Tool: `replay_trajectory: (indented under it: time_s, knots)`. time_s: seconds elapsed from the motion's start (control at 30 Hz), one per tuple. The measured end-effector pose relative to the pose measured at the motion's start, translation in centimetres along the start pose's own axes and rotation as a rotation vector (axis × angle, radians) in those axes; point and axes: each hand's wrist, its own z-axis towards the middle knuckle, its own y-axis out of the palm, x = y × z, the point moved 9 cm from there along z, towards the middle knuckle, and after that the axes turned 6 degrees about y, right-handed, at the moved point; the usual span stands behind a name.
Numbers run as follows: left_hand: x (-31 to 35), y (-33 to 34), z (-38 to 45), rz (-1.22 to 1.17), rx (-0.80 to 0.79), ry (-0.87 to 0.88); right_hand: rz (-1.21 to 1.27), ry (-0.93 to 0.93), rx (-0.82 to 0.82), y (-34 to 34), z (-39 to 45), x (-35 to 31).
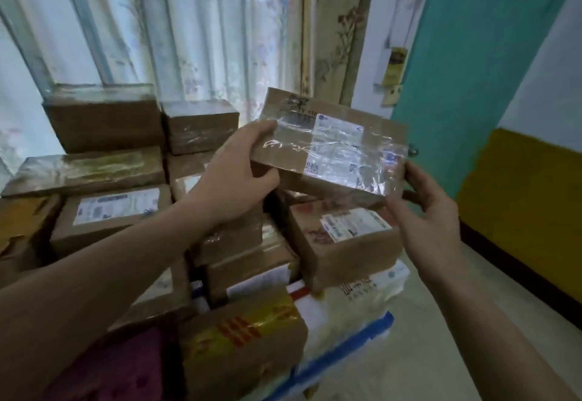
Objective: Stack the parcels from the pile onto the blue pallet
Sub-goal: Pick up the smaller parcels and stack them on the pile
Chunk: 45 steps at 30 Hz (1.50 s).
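Note:
I hold a taped brown cardboard parcel [330, 148] with white shipping labels in the air, tilted, above the stack. My left hand [233, 170] grips its left end, thumb on top. My right hand [431, 208] grips its right end from below. Under it stands a stack of several brown parcels [107, 214] in tiers. A labelled box [343, 243] sits right below the held parcel. The blue pallet [352, 340] shows only as an edge at the lower right, beneath white packages.
A floral curtain [189, 29] hangs behind the stack. A teal door [466, 70] stands to the right, with a yellow and dark lower wall [529, 199] beside it. Pale floor [441, 337] lies right of the pallet. A yellow-taped box [245, 337] sits at the near front.

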Motion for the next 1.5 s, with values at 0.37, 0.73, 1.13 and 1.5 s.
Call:
replay_trajectory:
  time_s: [0.37, 0.73, 1.13, 1.5]
  knots:
    - [-10.7, 5.1, 12.2, 0.273, -0.123, -0.189, -0.041, -0.104, -0.184, 7.8, 19.3, 4.6]
    - [-23.2, 7.4, 21.1, 0.499, 0.016, -0.359, -0.138, -0.11, -0.289, 20.0, 34.9, 11.1]
    - [-25.1, 11.2, 25.5, 0.942, -0.081, -0.371, -0.136, -0.126, -0.436, 29.7, 41.0, 16.2]
    - [-25.3, 11.3, 22.6, 0.889, -0.049, -0.47, -0.217, -0.209, -0.506, 31.0, 41.1, 16.1]
